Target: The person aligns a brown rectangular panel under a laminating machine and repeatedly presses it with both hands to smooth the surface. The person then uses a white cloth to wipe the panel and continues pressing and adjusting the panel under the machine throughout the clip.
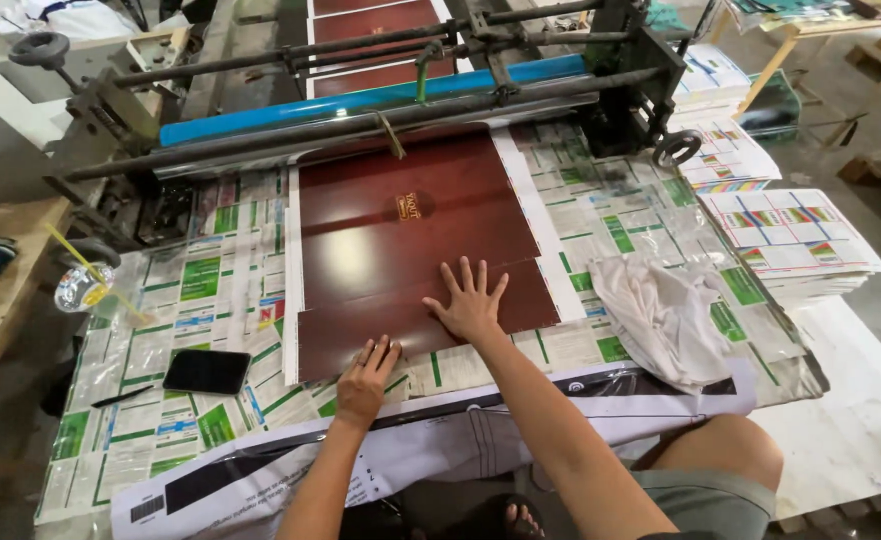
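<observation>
A person's right hand (pixel 471 300) presses flat, fingers spread, on a glossy maroon sheet (pixel 411 240) emerging from the roller machine (pixel 361 100); the left hand (pixel 366 375) rests open-fingered at the sheet's near edge. A white cloth (pixel 661 310) lies right of the sheet, a black phone (pixel 207 371) left, both apart from it.

Worktable (pixel 101 440) papered in green-and-white printed sheets, with glossy maroon card sheet (pixel 411 250), black phone (pixel 207 371), crumpled white cloth (pixel 661 315).

dark red sheet (pixel 411 240) runs hidden under the blue roller (pixel 361 100).
</observation>
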